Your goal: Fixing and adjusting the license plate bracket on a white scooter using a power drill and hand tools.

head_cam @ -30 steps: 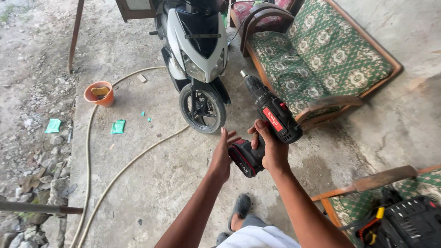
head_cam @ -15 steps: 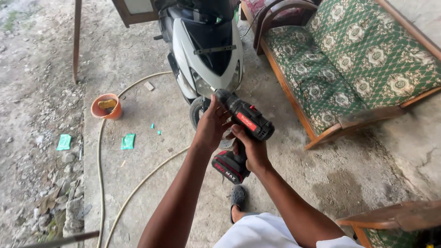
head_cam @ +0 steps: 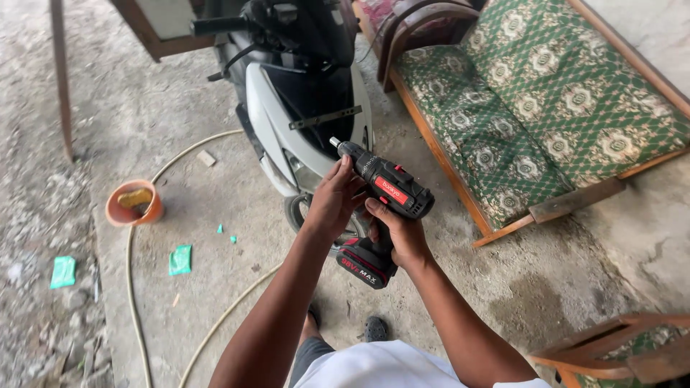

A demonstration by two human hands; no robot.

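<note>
**Head view: drill held in both hands, nose toward upper left**

The cordless drill (head_cam: 381, 188), black with red trim, sits just right of the frame's centre, held up in front of the person. Its long axis runs from the chuck tip at upper left down to the rear of the body at lower right, with the handle and battery pack dropping toward the bottom of the frame.

The right hand (head_cam: 399, 233) is closed around the handle, just under the body. The left hand (head_cam: 336, 200) comes in from the lower left and is curled against the front part of the drill, fingers wrapped near the chuck; it is the hand nearer the tip. Both hands touch the tool, the left ahead of the right along its axis.

Beyond the chuck, at upper centre, stands a white and black scooter (head_cam: 302, 108). A green patterned sofa (head_cam: 546, 115) fills the upper right. An orange bowl (head_cam: 133, 203) and a pale hose (head_cam: 180, 154) lie on the concrete at left.
</note>
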